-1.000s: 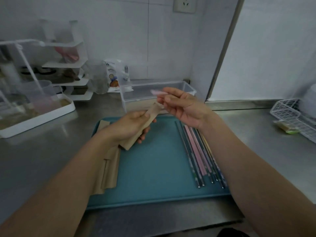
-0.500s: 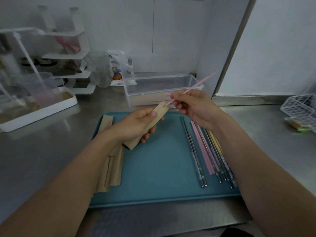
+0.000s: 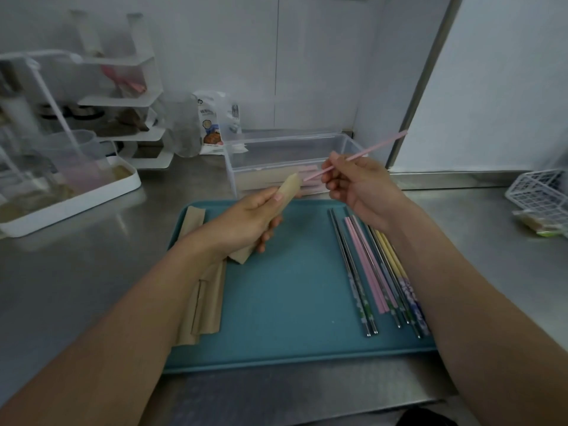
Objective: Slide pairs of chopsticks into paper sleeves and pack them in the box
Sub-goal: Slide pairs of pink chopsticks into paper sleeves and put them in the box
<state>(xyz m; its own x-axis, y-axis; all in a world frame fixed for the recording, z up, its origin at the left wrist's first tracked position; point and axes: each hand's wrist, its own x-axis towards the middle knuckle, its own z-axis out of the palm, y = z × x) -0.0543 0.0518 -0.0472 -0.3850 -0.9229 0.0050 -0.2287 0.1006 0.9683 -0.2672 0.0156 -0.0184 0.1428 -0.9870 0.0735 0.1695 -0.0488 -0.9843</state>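
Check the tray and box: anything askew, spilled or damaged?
Nothing stands out. Loose chopsticks lie in a row on the tray, spare sleeves overlap at its left edge, and the box stands upright.

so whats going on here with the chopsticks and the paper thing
A person is sleeving chopsticks. The left hand grips a brown paper sleeve with its open end tilted up, and the right hand pinches pink chopsticks, their tips aimed at that opening but not yet inside. More chopsticks lie on the teal tray beside spare sleeves. The clear box behind already holds some sleeved pairs.
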